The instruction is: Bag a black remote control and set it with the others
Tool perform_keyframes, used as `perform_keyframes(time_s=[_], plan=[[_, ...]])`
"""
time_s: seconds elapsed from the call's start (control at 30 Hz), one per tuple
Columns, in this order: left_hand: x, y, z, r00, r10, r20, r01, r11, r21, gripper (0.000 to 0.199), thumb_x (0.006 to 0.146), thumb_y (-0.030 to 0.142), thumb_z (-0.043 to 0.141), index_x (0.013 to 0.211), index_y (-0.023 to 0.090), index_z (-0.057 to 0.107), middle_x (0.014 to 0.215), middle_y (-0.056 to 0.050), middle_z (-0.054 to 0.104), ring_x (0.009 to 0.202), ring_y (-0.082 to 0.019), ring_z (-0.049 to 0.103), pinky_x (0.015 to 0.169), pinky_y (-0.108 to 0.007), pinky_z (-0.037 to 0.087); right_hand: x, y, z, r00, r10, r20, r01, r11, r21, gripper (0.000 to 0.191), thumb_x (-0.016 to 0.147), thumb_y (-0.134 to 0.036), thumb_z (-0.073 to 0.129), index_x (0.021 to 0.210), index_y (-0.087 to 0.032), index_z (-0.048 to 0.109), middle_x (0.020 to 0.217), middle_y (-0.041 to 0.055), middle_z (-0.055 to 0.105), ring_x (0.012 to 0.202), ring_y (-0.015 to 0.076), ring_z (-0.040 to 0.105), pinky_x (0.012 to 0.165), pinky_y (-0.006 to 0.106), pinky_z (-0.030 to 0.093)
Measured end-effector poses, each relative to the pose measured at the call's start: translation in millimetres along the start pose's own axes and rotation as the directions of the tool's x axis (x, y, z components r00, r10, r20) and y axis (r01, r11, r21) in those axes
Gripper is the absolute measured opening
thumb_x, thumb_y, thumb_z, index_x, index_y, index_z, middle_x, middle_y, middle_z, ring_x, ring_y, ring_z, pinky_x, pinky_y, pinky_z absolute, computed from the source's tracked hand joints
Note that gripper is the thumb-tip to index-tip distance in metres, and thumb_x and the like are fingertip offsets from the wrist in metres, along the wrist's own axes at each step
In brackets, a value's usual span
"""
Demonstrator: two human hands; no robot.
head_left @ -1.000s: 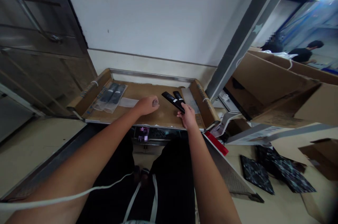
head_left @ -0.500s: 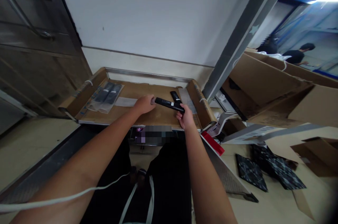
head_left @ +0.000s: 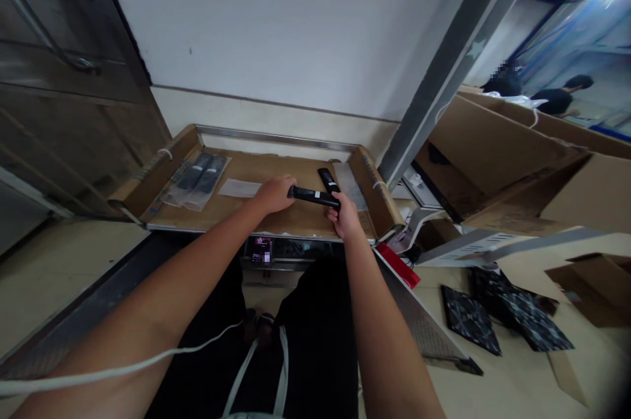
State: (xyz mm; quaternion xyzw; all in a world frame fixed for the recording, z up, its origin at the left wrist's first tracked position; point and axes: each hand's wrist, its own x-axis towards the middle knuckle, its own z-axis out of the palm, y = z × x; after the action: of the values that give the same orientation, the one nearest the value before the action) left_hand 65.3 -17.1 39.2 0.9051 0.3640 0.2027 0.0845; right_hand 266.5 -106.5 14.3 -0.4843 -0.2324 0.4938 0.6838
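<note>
A slim black remote control (head_left: 314,195) is held level above the cardboard-lined tray (head_left: 290,218). My right hand (head_left: 345,218) grips its right end. My left hand (head_left: 276,193) closes around its left end. A second black remote (head_left: 327,179) lies on the cardboard just behind, beside a clear plastic sleeve (head_left: 351,185). At the tray's far left two remotes in plastic bags (head_left: 197,173) lie side by side, with a white slip of paper (head_left: 240,188) between them and my left hand.
The tray has raised cardboard sides (head_left: 377,192) and sits against a white wall. A grey post (head_left: 434,83) rises at the right. Large cardboard boxes (head_left: 517,162) and dark patterned panels (head_left: 503,323) lie to the right. People sit far off at the upper right. A metal cabinet (head_left: 64,70) stands left.
My right hand lifted one remote off the cardboard and turned it level. My left hand, shut beside it before, moved right and took hold of its left end.
</note>
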Motion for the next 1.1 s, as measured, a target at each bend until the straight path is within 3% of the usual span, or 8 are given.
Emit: perform_keyframes(time_s=[0.13,0.23,0.37,0.47,0.57,0.73,0.93,1.1], plan=[[-1.8,12.1,-0.5,0.998,0.057,0.028,-0.058,0.998,0.021,0.031,0.079,0.028,0.064,0.109,0.019,0.061,0.111,-0.01,0.063,0.107,-0.028,0.059,0.095,-0.042,0.045,0.6,0.9,-0.1,1.0,-0.02,0.009,0.02,1.0,-0.019,0.032,0.065,-0.035,0.072,0.073,-0.021,0.044,0.053,-0.0108,0.037,0.036,0.0028,0.03,0.03,0.015,0.016],[-2.4,12.1,-3.8,0.991,0.126,0.039,-0.121,0.986,-0.114,0.052,0.077,0.039,0.071,0.122,0.019,0.057,0.128,-0.011,0.059,0.119,-0.029,0.054,0.101,-0.042,0.043,0.7,1.3,-0.1,0.999,-0.025,0.024,0.025,1.0,-0.007,0.033,0.065,-0.035,0.072,0.073,-0.021,0.043,0.053,-0.0108,0.037,0.036,0.0026,0.03,0.031,0.015,0.016],[-3.7,3.3,-11.5,0.991,-0.067,-0.117,0.043,0.979,-0.198,0.037,0.085,0.041,0.062,0.114,0.018,0.059,0.121,-0.011,0.062,0.114,-0.024,0.057,0.099,-0.037,0.044,0.2,2.1,0.6,0.999,-0.023,0.038,0.024,0.999,-0.03,0.034,0.065,-0.037,0.073,0.073,-0.021,0.045,0.053,-0.0104,0.038,0.037,0.0032,0.032,0.031,0.015,0.017],[-6.3,3.7,-14.8,0.974,-0.219,-0.055,0.215,0.974,-0.075,0.027,0.087,0.044,0.058,0.092,0.018,0.063,0.096,-0.009,0.067,0.091,-0.024,0.062,0.083,-0.036,0.048,-0.2,2.6,1.2,0.999,-0.028,0.047,0.03,0.998,-0.06,0.033,0.066,-0.037,0.074,0.074,-0.02,0.047,0.053,-0.01,0.039,0.037,0.0035,0.033,0.031,0.015,0.018],[-7.7,14.5,-14.7,0.972,-0.231,0.033,0.229,0.972,0.045,0.024,0.088,0.039,0.054,0.085,0.018,0.064,0.089,-0.011,0.068,0.082,-0.025,0.063,0.074,-0.036,0.047,-0.4,2.8,1.5,0.998,-0.033,0.059,0.037,0.996,-0.078,0.033,0.066,-0.037,0.074,0.072,-0.02,0.047,0.053,-0.0093,0.04,0.038,0.0035,0.033,0.031,0.015,0.018],[-3.0,36.2,-15.7,0.97,-0.243,0.018,0.236,0.955,0.179,0.027,0.09,0.034,0.049,0.092,0.014,0.067,0.091,-0.016,0.069,0.084,-0.027,0.064,0.074,-0.036,0.048,-0.4,3.9,0.9,0.996,-0.042,0.079,0.049,0.996,-0.08,0.034,0.067,-0.039,0.075,0.071,-0.02,0.046,0.053,-0.009,0.039,0.039,0.0037,0.034,0.031,0.014,0.019],[4.2,45.8,-22.5,0.935,-0.332,0.126,0.307,0.934,0.184,0.021,0.087,0.022,0.051,0.09,0.01,0.069,0.089,-0.02,0.069,0.082,-0.031,0.067,0.073,-0.039,0.05,-0.1,6.4,0.0,0.994,-0.072,0.086,0.081,0.99,-0.111,0.035,0.068,-0.041,0.074,0.07,-0.02,0.047,0.052,-0.0083,0.041,0.038,0.0042,0.035,0.031,0.015,0.02],[8.5,49.8,-18.4,0.949,-0.308,0.068,0.297,0.944,0.142,0.025,0.091,0.02,0.046,0.09,0.009,0.069,0.088,-0.02,0.068,0.083,-0.03,0.067,0.075,-0.038,0.051,0.7,7.5,-0.2,0.99,-0.089,0.114,0.106,0.982,-0.156,0.037,0.071,-0.047,0.073,0.07,-0.02,0.048,0.052,-0.0069,0.044,0.039,0.0051,0.038,0.032,0.015,0.021]])
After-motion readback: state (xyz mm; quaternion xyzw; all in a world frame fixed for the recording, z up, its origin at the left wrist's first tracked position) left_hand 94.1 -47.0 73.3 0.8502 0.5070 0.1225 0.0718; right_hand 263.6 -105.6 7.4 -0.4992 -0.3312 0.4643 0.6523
